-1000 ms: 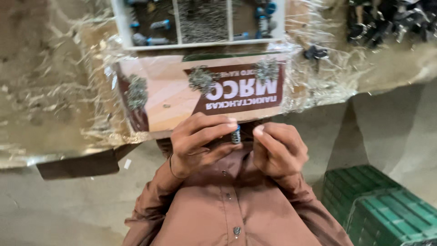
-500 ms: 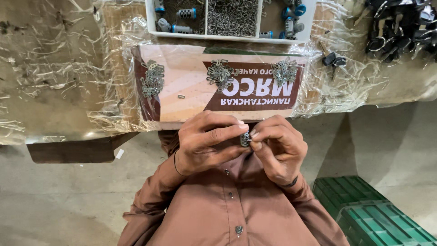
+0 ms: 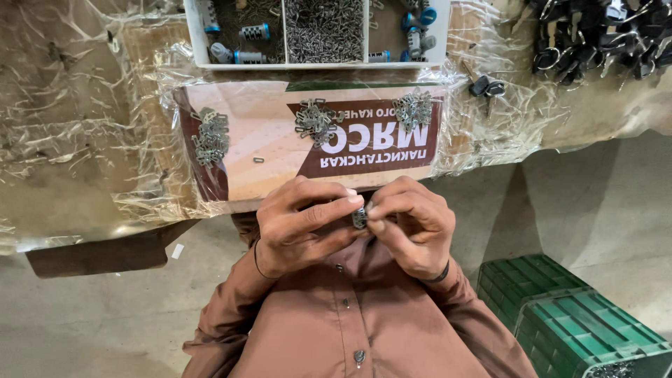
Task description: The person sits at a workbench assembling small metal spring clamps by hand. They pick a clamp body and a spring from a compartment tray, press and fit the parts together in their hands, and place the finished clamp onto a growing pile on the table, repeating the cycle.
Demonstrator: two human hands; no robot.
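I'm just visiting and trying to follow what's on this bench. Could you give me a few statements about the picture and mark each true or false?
1. Both hands pinch one small metal part between them. True.
2. The left hand rests flat on the cardboard sheet. False: it is raised in front of the brown shirt, fingers on the part.
3. Three small heaps of metal clips lie on the cardboard sheet. True.
4. The crates by the right hand are red. False: they are green.
5. The white tray is divided into compartments. True.
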